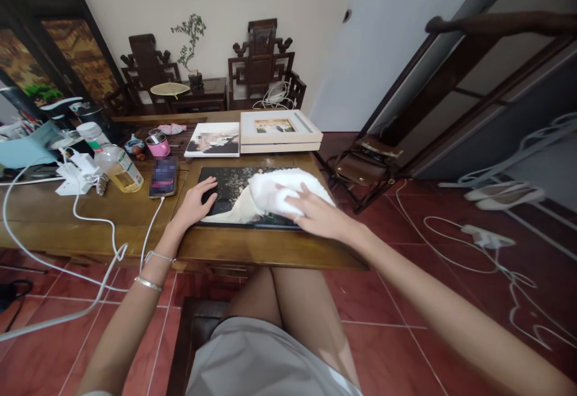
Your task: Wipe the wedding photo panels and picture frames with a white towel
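A dark picture panel point(228, 188) with pale speckles and a cream, dress-like sweep lies flat on the wooden table in front of me. My left hand point(198, 201) rests on its left end, palm down with the fingers spread. Over the panel's right part, my right hand point(311, 210) presses down on a bunched white cloth point(268, 191), its fingers curled around part of it. The cloth hides much of the picture beneath.
Behind the panel are a white framed box point(282, 131) and a flat picture point(214, 139). To the left lie a charging phone point(163, 176), a pink mug point(158, 145), a bottle of yellow liquid point(119, 169) and white cables. A brown bag point(365, 170) sits beyond the table's right edge.
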{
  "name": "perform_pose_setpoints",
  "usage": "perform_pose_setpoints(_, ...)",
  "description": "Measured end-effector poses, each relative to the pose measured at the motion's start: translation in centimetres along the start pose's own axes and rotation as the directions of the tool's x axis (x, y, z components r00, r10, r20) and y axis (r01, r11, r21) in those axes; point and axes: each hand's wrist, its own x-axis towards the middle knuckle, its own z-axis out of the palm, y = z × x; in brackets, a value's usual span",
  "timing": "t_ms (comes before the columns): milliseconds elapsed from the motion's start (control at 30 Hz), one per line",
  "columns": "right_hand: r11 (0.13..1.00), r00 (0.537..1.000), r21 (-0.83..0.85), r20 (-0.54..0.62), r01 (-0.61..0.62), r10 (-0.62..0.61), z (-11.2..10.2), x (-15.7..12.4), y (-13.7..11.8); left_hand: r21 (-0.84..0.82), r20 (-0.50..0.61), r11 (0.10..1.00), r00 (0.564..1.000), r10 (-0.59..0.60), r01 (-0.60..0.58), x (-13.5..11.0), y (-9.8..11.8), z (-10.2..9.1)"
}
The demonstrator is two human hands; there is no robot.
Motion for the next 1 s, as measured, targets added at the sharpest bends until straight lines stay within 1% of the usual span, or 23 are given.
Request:
perform_pose_setpoints(100, 0.998, 0.999, -0.050, -0.030, -0.043, 0.042, 0.4, 4.0, 3.4, -0.007, 0.009, 1.000, 1.000, -0.007, 0.007, 0.0, 0.0, -0.1)
perform_pose_setpoints(167, 0.994, 0.996, -0.074, -0.043, -0.077, 0.074, 0.7, 6.3, 5.1, -0.012, 0.012, 1.000, 1.000, -0.012, 0.012, 0.0, 0.0, -0.1)
perform_pose_setpoints(233, 0.990, 0.993, -0.087, -0.061, -0.110, 0.105, 1.0, 7.8, 6.2, -0.017, 0.014, 1.000, 1.000, -0.016, 0.017, 0.0, 0.0, -0.1)
perform_pose_setpoints(300, 0.987, 0.989, -0.097, -0.077, -0.131, 0.124, 1.3, 8.2, 6.4, -0.021, 0.015, 1.000, 1.000, -0.020, 0.020, 0.0, 0.0, -0.1)
perform_pose_setpoints(333, 0.986, 0.989, -0.101, -0.075, -0.132, 0.125, 1.4, 7.9, 6.2, -0.023, 0.015, 0.999, 1.000, -0.022, 0.022, 0.0, 0.0, -0.1)
perform_pose_setpoints(400, 0.988, 0.993, -0.104, -0.054, -0.112, 0.107, 1.5, 6.5, 5.0, -0.024, 0.014, 0.999, 1.000, -0.025, 0.026, 0.0, 0.0, 0.0)
perform_pose_setpoints(467, 0.992, 0.997, -0.105, -0.027, -0.068, 0.065, 1.5, 4.0, 3.1, -0.023, 0.011, 0.999, 1.000, -0.026, 0.026, 0.0, 0.0, 0.0)
perform_pose_setpoints(533, 0.994, 1.000, -0.106, -0.008, -0.004, 0.003, 1.4, 0.9, 0.7, -0.018, 0.006, 1.000, 1.000, -0.024, 0.024, 0.0, 0.1, 0.1)
perform_pose_setpoints(633, 0.993, 0.995, -0.065, 0.022, 0.094, -0.093, 1.1, -3.3, -2.6, -0.012, -0.001, 1.000, 1.000, -0.018, 0.018, 0.0, 0.1, 0.2)
perform_pose_setpoints(700, 0.994, 0.994, -0.020, 0.027, 0.109, -0.109, 1.0, -4.9, -3.8, -0.016, -0.001, 1.000, 1.000, -0.013, 0.013, 0.0, 0.0, 0.2)
perform_pose_setpoints(733, 0.995, 0.994, -0.001, 0.027, 0.102, -0.102, 0.9, -5.2, -4.0, -0.017, 0.000, 1.000, 1.000, -0.010, 0.010, 0.0, 0.0, 0.2)
perform_pose_setpoints(767, 0.996, 0.995, 0.013, 0.028, 0.091, -0.091, 0.9, -5.1, -3.9, -0.017, 0.001, 1.000, 1.000, -0.006, 0.006, 0.0, -0.1, 0.2)
perform_pose_setpoints(833, 0.997, 0.997, 0.025, 0.028, 0.067, -0.068, 0.9, -3.8, -2.8, -0.015, 0.004, 1.000, 1.000, 0.002, -0.002, 0.0, -0.2, 0.2)
perform_pose_setpoints(900, 0.999, 0.999, 0.021, 0.012, 0.040, -0.040, 1.0, -1.5, -0.9, -0.017, 0.006, 1.000, 1.000, 0.008, -0.008, 0.0, -0.2, 0.2)
perform_pose_setpoints(1000, 1.000, 1.000, 0.004, -0.029, -0.008, 0.008, 0.9, 3.0, 2.5, -0.024, 0.007, 1.000, 1.000, 0.004, -0.004, 0.0, -0.3, 0.1)
